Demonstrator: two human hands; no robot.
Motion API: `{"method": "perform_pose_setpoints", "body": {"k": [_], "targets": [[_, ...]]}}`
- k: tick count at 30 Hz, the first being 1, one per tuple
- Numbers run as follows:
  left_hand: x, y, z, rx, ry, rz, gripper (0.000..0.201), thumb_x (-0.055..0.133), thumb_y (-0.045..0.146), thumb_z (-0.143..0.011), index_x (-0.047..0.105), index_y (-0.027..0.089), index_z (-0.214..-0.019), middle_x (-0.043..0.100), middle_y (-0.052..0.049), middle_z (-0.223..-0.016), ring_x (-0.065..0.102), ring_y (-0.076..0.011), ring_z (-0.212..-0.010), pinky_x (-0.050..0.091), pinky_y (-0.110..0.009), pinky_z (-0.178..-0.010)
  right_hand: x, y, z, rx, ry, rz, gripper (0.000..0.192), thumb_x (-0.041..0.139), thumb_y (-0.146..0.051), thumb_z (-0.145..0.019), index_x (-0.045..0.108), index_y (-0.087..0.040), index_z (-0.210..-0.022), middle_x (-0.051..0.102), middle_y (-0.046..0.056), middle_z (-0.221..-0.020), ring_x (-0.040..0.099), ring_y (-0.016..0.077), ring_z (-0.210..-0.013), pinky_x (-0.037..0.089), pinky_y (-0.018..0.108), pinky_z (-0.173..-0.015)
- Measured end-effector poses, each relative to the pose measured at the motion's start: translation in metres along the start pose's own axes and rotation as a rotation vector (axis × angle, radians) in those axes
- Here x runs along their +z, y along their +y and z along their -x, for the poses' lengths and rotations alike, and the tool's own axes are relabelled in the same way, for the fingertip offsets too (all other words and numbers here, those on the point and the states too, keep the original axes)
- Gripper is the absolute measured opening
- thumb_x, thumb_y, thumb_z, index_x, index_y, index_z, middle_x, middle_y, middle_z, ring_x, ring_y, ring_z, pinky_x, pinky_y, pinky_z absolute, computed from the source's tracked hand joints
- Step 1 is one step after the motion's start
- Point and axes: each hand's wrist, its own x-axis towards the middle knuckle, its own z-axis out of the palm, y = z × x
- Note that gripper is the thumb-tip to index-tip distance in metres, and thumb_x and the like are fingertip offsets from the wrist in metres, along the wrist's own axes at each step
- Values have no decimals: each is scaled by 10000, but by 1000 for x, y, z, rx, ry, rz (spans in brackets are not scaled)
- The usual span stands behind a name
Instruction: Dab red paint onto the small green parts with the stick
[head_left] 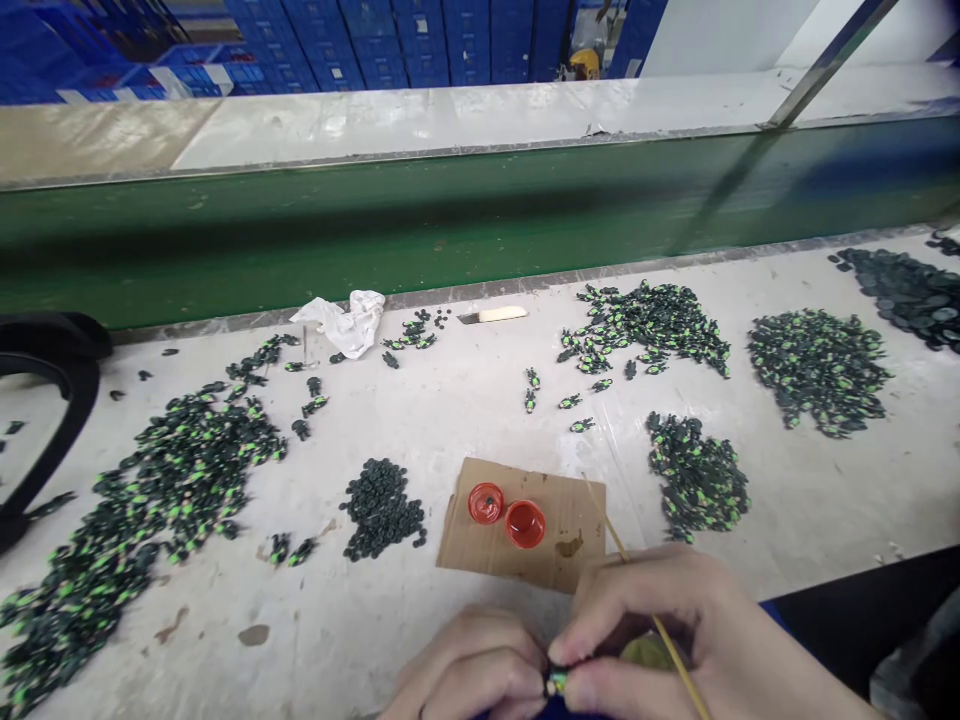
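At the bottom edge, my left hand (480, 665) and my right hand (675, 630) are closed, meeting at a small black-and-green figurine (556, 682). Fingertips of both pinch it and hide most of it. A thin yellowish stick (671, 650) also rests in my right hand, its tip slanting up and left over the cardboard. Just beyond my hands lies a piece of brown cardboard (480, 548). On it stand two small red pots, a left one (486, 503) and a right one (525, 524), which holds red liquid.
Figurines lie heaped at left (187, 470), back right (660, 320), far right (817, 365) and near right (697, 475). Small black discs (382, 508) sit left of the cardboard. Behind them are crumpled tissue (349, 322), a pale-handled blade (499, 314) and a green conveyor belt (420, 220).
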Motion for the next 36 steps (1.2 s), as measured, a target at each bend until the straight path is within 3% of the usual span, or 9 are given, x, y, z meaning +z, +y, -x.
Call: {"method": "perform_pose_setpoints", "body": {"k": [2, 5, 8, 11, 14, 17, 22, 28, 36], "targets": [[-12, -11, -4, -23, 42, -101, 360, 801, 574, -839, 753, 234, -948, 759, -75, -814, 740, -243, -788, 651, -353, -717, -13, 2, -10, -85, 124, 149, 140, 822, -427, -888, 862, -294, -886, 818, -1, -839, 782, 160, -754, 625, 193, -700], [-35, -27, -1, -68, 78, -299, 334, 791, 550, -850, 757, 234, -955, 765, -67, -846, 737, -240, -814, 644, -350, -745, -46, 18, -34, -184, 476, 450, 418, 721, -683, -896, 861, -292, -942, 827, 49, -920, 790, 238, -790, 650, 323, -690], [-54, -40, 6, -101, 69, -466, 213, 760, 431, -903, 739, 235, -983, 758, -46, -897, 726, -213, -829, 622, -319, -762, -77, 42, -60, -183, 535, 555, 642, 625, -863, -841, 850, -262, -867, 812, 97, -933, 744, 274, -733, 607, 421, -651], [-63, -50, 12, -107, 50, -515, 100, 714, 276, -950, 707, 244, -1044, 723, -16, -973, 702, -153, -872, 579, -236, -781, -92, 61, -76, -216, 519, 648, 661, 596, -860, -868, 825, -240, -839, 781, 91, -918, 696, 234, -782, 575, 392, -680], [-61, -58, 17, -78, 9, -556, 129, 705, 214, -962, 702, 263, -1081, 694, 9, -1018, 689, -122, -929, 543, -205, -842, -94, 69, -81, -283, 618, 718, 562, 610, -728, -951, 783, -194, -924, 742, 72, -943, 668, 211, -925, 557, 407, -853], [-53, -65, 21, -49, -15, -613, 129, 709, 205, -966, 712, 256, -1085, 696, -2, -1025, 688, -152, -946, 540, -272, -891, -91, 70, -77, -346, 741, 748, 429, 628, -605, -985, 772, -203, -949, 733, 84, -987, 651, 239, -981, 520, 459, -955], [-45, -67, 22, -53, -22, -672, 163, 693, 144, -971, 693, 231, -1109, 705, -21, -1034, 677, -172, -952, 549, -321, -891, -82, 72, -63, -355, 777, 714, 246, 639, -459, -999, 766, -248, -988, 735, 69, -1002, 664, 235, -915, 527, 384, -798], [-57, -58, 29, 0, -116, -698, 184, 653, 103, -985, 686, 201, -1136, 701, -25, -1054, 671, -150, -967, 516, -276, -922, -72, 68, -46, -312, 764, 675, 197, 639, -430, -1012, 758, -273, -1012, 715, 47, -989, 640, 198, -838, 476, 326, -685], [-61, -57, 35, -20, -77, -789, 171, 658, 172, -1004, 698, 197, -1168, 774, -27, -1082, 761, -115, -917, 552, -197, -939, -67, 64, -38, -313, 746, 619, 165, 650, -407, -1013, 756, -280, -1003, 711, 29, -986, 664, 176, -854, 480, 296, -710]]}}
